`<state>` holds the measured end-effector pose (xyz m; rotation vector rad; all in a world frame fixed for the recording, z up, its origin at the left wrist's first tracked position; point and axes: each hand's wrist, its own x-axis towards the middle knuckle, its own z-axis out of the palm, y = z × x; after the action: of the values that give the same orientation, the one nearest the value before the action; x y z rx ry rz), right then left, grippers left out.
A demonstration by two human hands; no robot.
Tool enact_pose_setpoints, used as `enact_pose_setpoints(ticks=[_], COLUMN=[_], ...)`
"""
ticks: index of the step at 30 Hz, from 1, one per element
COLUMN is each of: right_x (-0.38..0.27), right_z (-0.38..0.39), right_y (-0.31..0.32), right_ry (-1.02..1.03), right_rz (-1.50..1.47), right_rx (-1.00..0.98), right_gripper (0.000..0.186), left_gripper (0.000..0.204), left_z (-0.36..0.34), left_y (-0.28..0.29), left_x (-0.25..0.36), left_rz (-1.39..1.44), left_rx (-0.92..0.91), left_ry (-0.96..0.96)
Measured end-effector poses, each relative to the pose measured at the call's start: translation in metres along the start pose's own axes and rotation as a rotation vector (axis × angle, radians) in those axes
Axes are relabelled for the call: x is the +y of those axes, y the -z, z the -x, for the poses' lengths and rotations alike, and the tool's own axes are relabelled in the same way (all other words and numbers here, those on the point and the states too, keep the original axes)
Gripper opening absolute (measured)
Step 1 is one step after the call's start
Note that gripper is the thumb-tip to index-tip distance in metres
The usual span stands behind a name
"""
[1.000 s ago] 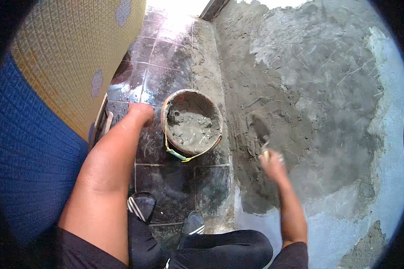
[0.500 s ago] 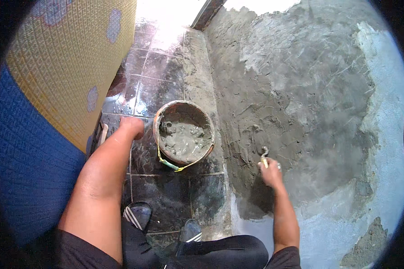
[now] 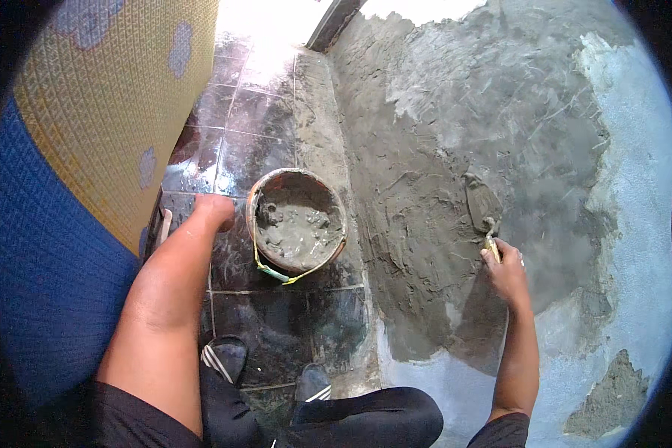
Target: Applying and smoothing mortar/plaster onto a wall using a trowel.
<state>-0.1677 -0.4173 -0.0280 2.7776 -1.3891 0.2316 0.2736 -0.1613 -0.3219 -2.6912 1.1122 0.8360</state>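
Note:
My right hand is closed round the handle of a small trowel. The trowel's cement-coated blade lies against wet grey mortar spread over the wall. On the tiles left of the wall stands a bucket with wet mortar inside and its handle hanging over the near side. My left hand is bent down just left of the bucket, apart from it. Its fingers are hidden, so whether it holds anything does not show.
Dark floor tiles run beside the wall. A yellow and blue patterned sheet stands along the left. Pale blue wall paint borders the mortar on the right. My sandaled feet are below the bucket. A dark frame stands at the far end.
My right hand has moved right and slightly up across the wall with the trowel, and the blade's flat face now shows. My left hand stays beside the bucket. The view has shifted slightly.

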Motion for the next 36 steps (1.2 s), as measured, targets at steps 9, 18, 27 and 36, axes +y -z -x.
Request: enact_pose_setpoints(ticks=[9, 18, 27, 36], right_x=[-0.002, 0.019, 0.031, -0.034], right_z=[0.006, 0.001, -0.006, 0.002], right_y=[-0.090, -0.207, -0.050, 0.084], right_ry=[-0.017, -0.137, -0.180, -0.191], right_rz=[-0.218, 0.003, -0.076, -0.233], right_rx=[0.115, -0.379, -0.212, 0.128], right_gripper=[0.058, 0.054, 0.050, 0.043], left_gripper=[0.037, 0.041, 0.037, 0.036], left_z=[-0.018, 0.001, -0.003, 0.006], left_y=[-0.018, -0.003, -0.010, 0.000], left_x=[-0.014, 0.002, -0.011, 0.006], left_rz=[0.010, -0.013, -0.063, -0.116], left_rx=[0.024, -0.014, -0.092, -0.014], left_ry=[0.002, 0.012, 0.025, -0.022])
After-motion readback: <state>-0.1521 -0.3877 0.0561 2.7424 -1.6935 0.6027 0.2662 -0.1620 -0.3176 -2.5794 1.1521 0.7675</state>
